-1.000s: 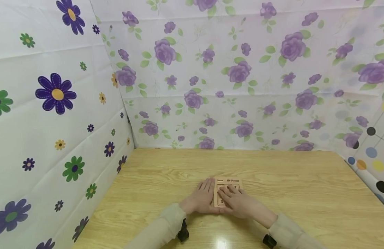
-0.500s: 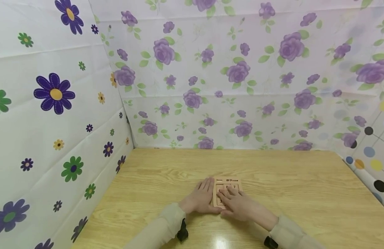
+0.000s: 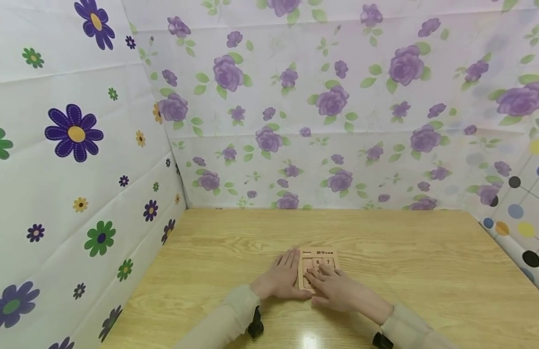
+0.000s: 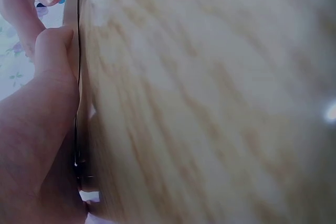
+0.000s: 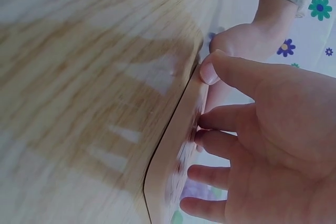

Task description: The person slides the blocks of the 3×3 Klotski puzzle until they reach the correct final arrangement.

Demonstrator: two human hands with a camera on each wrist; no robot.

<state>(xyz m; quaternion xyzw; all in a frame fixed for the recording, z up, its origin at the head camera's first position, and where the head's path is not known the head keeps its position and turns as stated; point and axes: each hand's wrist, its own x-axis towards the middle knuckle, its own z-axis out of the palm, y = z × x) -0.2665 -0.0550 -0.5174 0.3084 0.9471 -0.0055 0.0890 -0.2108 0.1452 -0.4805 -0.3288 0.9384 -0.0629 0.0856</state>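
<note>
A flat wooden number slide puzzle (image 3: 307, 253) lies on the table, with printed lettering along its top. Its tiles marked 8 (image 3: 318, 262) and 7 (image 3: 328, 261) show in the upper row. My left hand (image 3: 281, 277) rests along the puzzle's left edge, fingers straight, thumb against the near edge. Over the lower tiles lies my right hand (image 3: 338, 289), fingertips touching the face and hiding several tiles. In the right wrist view the right fingers (image 5: 210, 177) are slightly bent and spread above the puzzle's side (image 5: 176, 135). The left wrist view shows the puzzle's thin edge (image 4: 71, 9) beside the left thumb.
The wood-grain table (image 3: 234, 232) extends around the puzzle. Flowered cloth (image 3: 252, 169) hangs behind it, another patterned cloth (image 3: 99, 194) stands on the left, and a dotted one (image 3: 518, 198) on the right. Black wrist cameras (image 3: 255, 325) sit at both cuffs.
My right hand has shifted slightly toward me over the puzzle, and the 8 tile is now fully uncovered. The left hand keeps its place at the edge. The head view has drifted slightly.
</note>
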